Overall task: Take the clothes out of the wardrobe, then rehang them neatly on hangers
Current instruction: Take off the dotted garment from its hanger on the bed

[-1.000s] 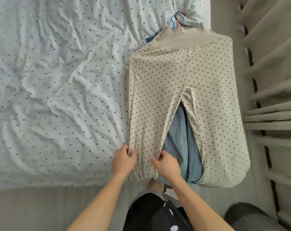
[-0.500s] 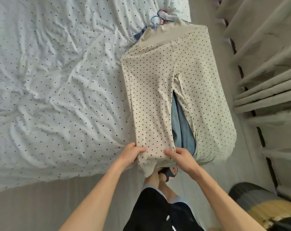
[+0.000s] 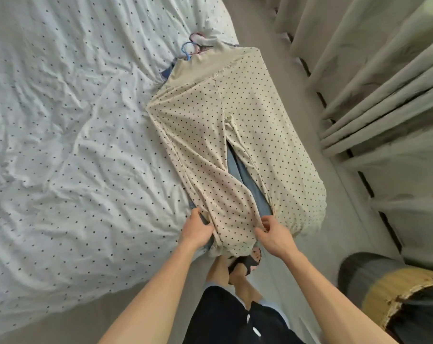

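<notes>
A white dotted bedsheet is covering the bed on the left. The left hand is gripping the left edge of one trouser leg near its hem. The cream polka-dot trousers are lying flat along the bed's right side, over a blue garment, with a blue hanger hook showing beyond the waistband. The right hand is pinching that leg's right edge. Curtains are hanging at far right.

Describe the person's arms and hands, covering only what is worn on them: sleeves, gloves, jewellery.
No sleeve shows on either arm: the left forearm and the right forearm are bare right up to the frame edge. The left hand and the right hand wear no gloves. No watch, bracelet or ring is visible on the wrists or on the fingers in view.
</notes>
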Available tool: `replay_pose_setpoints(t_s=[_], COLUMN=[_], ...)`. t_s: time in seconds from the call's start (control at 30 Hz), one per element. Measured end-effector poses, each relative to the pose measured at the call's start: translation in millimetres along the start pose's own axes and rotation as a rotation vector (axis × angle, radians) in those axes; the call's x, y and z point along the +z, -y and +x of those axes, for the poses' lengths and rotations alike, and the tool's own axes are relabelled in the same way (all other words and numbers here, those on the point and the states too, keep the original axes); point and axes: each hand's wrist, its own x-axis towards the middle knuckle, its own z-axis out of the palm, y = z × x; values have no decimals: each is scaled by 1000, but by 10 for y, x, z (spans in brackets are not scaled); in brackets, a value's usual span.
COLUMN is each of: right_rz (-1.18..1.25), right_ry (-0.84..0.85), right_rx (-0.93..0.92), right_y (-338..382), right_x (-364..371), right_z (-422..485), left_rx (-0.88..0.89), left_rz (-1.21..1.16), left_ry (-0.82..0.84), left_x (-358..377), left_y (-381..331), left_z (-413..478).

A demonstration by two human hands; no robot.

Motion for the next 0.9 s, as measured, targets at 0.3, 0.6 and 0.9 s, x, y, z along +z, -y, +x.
replay_pose_setpoints(t_s=[0.3, 0.6, 0.9], right_rz=[150, 320, 349], right_ry=[-141, -732, -1218], right_rx=[81, 122, 446], right_y=[64, 252, 183], right_x=[-84, -351, 327], right_z=[-809, -1954, -3316], left_rx=[353, 976, 1662], left_rz=[609, 1090, 1348], left_ry=[18, 98, 267], left_x=[-274, -419, 141], left_y=[-463, -1419, -1793], left_z=[-382, -786, -2035])
